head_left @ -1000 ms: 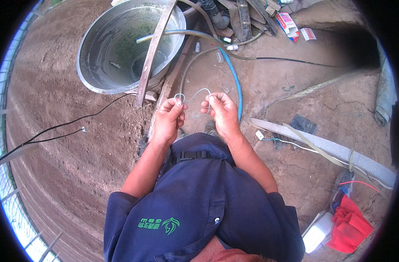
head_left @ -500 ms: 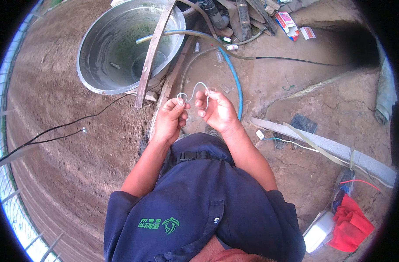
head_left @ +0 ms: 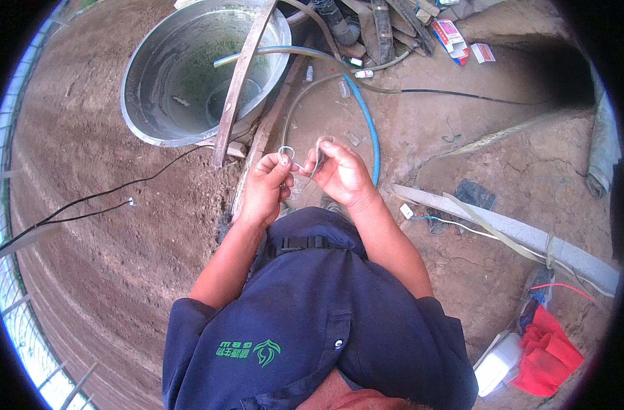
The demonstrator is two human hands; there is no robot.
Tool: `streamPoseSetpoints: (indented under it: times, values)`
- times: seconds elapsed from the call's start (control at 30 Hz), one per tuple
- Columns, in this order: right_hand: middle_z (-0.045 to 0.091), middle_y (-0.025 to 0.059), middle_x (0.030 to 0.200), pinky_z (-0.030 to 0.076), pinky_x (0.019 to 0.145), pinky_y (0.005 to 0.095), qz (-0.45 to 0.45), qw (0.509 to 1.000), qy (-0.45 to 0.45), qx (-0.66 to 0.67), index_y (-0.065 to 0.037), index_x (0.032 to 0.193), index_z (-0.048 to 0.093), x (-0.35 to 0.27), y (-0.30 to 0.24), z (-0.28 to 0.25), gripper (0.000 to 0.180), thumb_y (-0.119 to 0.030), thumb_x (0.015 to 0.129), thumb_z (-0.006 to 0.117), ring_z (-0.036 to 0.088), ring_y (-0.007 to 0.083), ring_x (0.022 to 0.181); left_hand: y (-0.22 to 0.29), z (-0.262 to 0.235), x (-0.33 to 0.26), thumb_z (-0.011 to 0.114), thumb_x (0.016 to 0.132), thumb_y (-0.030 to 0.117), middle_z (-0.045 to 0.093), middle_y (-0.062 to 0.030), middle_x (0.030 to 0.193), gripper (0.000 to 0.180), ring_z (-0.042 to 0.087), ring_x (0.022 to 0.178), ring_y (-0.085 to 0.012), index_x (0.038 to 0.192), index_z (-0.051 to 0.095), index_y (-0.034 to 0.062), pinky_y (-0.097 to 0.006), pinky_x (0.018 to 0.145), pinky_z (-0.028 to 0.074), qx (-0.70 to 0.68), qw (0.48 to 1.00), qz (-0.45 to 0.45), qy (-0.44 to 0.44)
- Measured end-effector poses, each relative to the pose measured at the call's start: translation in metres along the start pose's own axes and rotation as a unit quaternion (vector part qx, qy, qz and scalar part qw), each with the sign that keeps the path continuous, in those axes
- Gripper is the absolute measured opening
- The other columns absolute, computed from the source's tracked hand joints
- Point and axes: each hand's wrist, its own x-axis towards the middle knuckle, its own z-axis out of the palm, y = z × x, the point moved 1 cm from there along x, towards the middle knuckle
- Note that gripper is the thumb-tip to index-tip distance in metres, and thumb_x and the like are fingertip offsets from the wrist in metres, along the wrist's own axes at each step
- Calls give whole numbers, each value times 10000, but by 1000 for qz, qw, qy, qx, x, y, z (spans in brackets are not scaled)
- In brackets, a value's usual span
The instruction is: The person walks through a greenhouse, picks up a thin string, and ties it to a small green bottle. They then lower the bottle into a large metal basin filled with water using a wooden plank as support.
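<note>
A thin pale cord (head_left: 287, 148) stretches between my two hands in front of my waist. My left hand (head_left: 262, 193) pinches it between thumb and fingers, and a small loop stands up above the thumb. To the right, my right hand (head_left: 344, 175) has its palm turned partly up and its fingers curled. The other stretch of the cord runs over those fingers, looking greyish and blurred there. My hands are a short gap apart. The exact grip of the right fingertips is partly hidden.
A large metal basin (head_left: 135, 113) stands at the far left, with a wooden slat (head_left: 235, 89) and a hose (head_left: 284, 50) across it. A blue hose (head_left: 368, 123) curves over the dirt. Boards lie at the back, a grey beam (head_left: 517, 229) and red cloth (head_left: 547, 352) at right.
The tall arc of cord between my hands has come down, and the cord now lies along the right fingers. The right fingers have curled slightly; the left hand has hardly moved.
</note>
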Motion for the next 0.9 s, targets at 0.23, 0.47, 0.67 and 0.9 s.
streamPoseSetpoints:
  times: [0.23, 0.47, 0.67, 0.9]
  values:
    - [639, 24, 789, 477, 521, 230, 0, 971, 97, -217, -20, 985, 617, -5, 8, 22, 102, -109, 948, 649, 564, 75, 578, -2, 4, 2, 648, 968, 171, 606, 18, 782, 111, 514, 605, -44, 1000, 607, 73, -184, 483, 374, 94, 995, 36, 21]
    - [630, 1, 753, 465, 525, 227, -38, 887, 142, -439, -13, 959, 640, -7, 7, 31, 118, -117, 923, 684, 561, 57, 587, -5, 5, 0, 654, 962, 146, 573, 32, 725, 107, 491, 571, -28, 1011, 620, 58, -177, 466, 354, 126, 990, 43, 37]
    - [649, 66, 814, 507, 645, 298, -171, 720, 108, -663, -25, 1004, 687, -14, 11, 35, 130, -79, 887, 670, 628, 151, 711, -6, 3, -2, 645, 966, 149, 566, 31, 706, 85, 480, 540, -43, 1010, 623, 80, -187, 456, 346, 135, 989, 53, 34]
    - [641, 162, 957, 522, 767, 372, -154, 691, 43, -705, -47, 1078, 702, -24, 2, 43, 251, -72, 832, 657, 651, 283, 834, -10, -1, -4, 626, 976, 140, 607, 18, 773, 79, 472, 549, -36, 1018, 625, 73, -193, 451, 350, 104, 992, 61, 30]
